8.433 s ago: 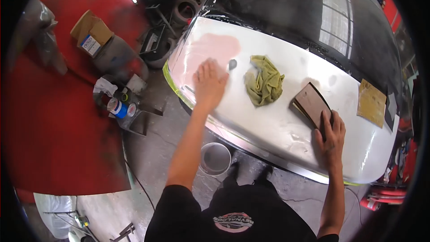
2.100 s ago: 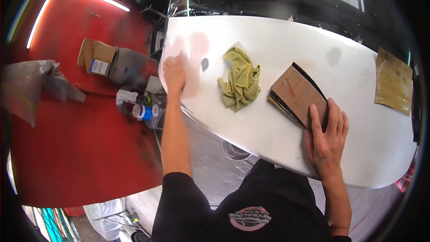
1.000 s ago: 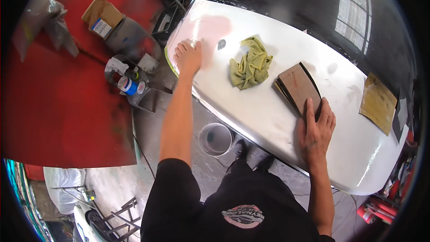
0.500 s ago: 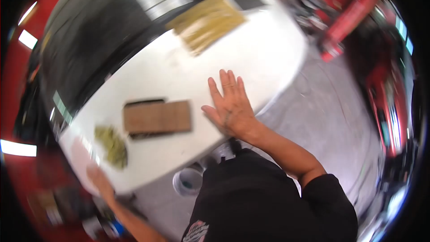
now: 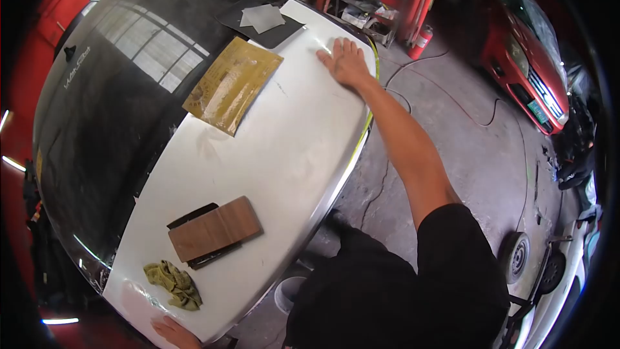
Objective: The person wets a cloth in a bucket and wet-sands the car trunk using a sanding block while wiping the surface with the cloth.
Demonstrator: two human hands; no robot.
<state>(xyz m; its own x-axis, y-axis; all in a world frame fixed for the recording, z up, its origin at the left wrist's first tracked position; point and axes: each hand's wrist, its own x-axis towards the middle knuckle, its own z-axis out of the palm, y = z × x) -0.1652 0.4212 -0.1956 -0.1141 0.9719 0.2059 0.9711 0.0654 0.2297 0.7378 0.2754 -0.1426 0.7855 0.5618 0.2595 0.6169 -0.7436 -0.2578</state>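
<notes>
My right hand (image 5: 349, 63) lies flat on the white car panel (image 5: 271, 148) near its far right corner, fingers slightly apart and holding nothing. At the panel's near left end, my left hand (image 5: 171, 331) rests with fingers stretched out beside a pinkish patch (image 5: 139, 300); part of it is cut off by the frame's bottom edge. Closest to the left hand is a crumpled olive cloth (image 5: 173, 284). Beyond that, a flat brown rectangular block (image 5: 216, 229) lies on top of thin dark pieces.
A gold-coloured sheet (image 5: 236, 84) in clear plastic lies at the panel's back edge, by grey sheets (image 5: 263, 18) on a black piece. Dark glass (image 5: 129, 84) borders the panel. A bucket (image 5: 284, 294) stands below. A hose (image 5: 452, 90) crosses the floor toward a red car (image 5: 516, 58).
My right hand has slid away from me along the panel toward its far corner. The view has shifted and turned. My left hand stays at the near left end.
</notes>
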